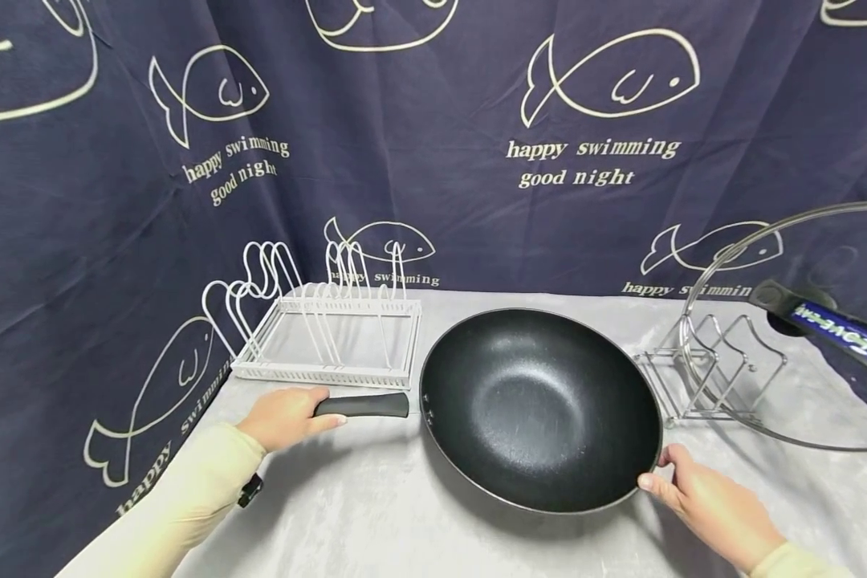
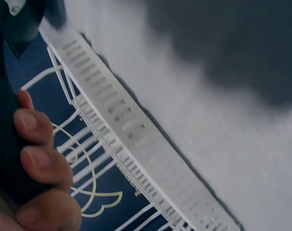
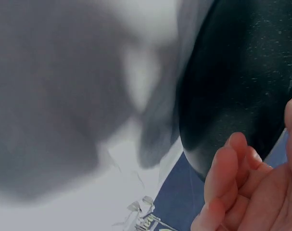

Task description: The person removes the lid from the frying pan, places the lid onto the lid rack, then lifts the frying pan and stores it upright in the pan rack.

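A black wok [image 1: 542, 409] is held tilted above the grey table, its dark inside facing the head camera. At its left, my left hand [image 1: 285, 417] grips the long black handle [image 1: 364, 405], and the left wrist view shows the fingers [image 2: 37, 156] curled round it. On the opposite side my right hand [image 1: 718, 502] pinches the lower right rim, thumb on the near side. In the right wrist view the wok's speckled dark underside [image 3: 237, 86] shows, with the fingers bent against it.
Behind my left hand stands a white rack [image 1: 325, 373] with upright loops. To the right, a wire rack [image 1: 682, 413] holds a large glass lid upright, with a black handle [image 1: 831, 321] bearing a blue label. A dark blue fish-print curtain [image 1: 462, 160] hangs behind the table.
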`<action>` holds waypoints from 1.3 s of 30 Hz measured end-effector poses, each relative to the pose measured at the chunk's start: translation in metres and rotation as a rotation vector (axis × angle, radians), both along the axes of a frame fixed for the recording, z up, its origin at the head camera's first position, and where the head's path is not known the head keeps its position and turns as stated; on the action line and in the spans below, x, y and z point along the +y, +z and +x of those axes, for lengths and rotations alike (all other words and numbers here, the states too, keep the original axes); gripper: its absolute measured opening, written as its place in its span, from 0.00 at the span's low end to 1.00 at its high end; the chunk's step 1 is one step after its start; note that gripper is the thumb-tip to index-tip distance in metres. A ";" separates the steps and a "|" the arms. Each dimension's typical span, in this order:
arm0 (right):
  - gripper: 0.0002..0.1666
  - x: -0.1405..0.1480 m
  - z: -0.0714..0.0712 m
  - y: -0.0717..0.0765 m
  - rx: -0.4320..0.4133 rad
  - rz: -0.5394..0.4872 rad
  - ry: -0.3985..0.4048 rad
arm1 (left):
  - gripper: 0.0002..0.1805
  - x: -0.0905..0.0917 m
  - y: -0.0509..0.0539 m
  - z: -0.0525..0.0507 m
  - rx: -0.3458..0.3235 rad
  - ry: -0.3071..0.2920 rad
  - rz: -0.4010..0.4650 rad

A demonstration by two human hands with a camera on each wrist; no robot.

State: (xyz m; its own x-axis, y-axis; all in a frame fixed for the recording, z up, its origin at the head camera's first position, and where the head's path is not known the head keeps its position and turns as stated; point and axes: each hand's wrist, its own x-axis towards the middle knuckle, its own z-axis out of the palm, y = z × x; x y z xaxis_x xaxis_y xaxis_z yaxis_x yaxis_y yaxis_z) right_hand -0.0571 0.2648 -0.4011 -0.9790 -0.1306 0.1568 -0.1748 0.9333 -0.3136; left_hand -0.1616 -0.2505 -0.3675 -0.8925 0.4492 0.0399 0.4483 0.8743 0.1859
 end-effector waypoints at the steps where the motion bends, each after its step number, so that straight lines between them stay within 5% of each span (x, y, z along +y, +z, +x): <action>1: 0.18 0.000 -0.002 0.001 0.011 -0.003 0.007 | 0.18 0.002 0.000 0.001 0.003 0.011 0.001; 5: 0.15 -0.001 -0.008 0.005 -0.039 -0.095 -0.016 | 0.19 0.006 -0.001 0.006 0.012 0.028 0.028; 11: 0.16 -0.011 -0.006 -0.001 -0.307 -0.574 -0.091 | 0.16 0.005 0.000 0.006 0.003 -0.011 0.105; 13: 0.17 -0.012 -0.005 -0.004 -0.341 -0.657 -0.068 | 0.15 0.004 0.002 0.006 -0.010 -0.026 0.135; 19: 0.11 -0.014 -0.001 -0.012 -0.323 -0.714 0.004 | 0.15 0.005 0.003 0.007 -0.035 -0.027 0.152; 23: 0.10 -0.016 -0.003 -0.014 -0.282 -0.704 -0.042 | 0.15 0.007 0.003 0.006 -0.048 -0.008 0.141; 29: 0.11 -0.017 -0.027 -0.007 -0.293 -0.737 -0.086 | 0.14 0.014 0.006 0.006 -0.076 0.036 0.151; 35: 0.14 -0.024 -0.043 0.002 -0.313 -0.840 -0.186 | 0.15 0.041 0.001 0.020 -0.060 0.125 0.182; 39: 0.11 -0.040 -0.043 0.003 -0.367 -0.979 -0.244 | 0.15 0.054 0.002 0.032 -0.107 0.118 0.243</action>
State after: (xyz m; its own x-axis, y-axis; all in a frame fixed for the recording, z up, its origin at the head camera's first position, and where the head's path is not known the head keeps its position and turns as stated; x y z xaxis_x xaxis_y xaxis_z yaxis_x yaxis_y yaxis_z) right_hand -0.1004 0.2244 -0.3985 -0.9702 0.0977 -0.2217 0.2393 0.2448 -0.9396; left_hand -0.1298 -0.1960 -0.3658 -0.9429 0.3311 0.0368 0.3132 0.8434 0.4366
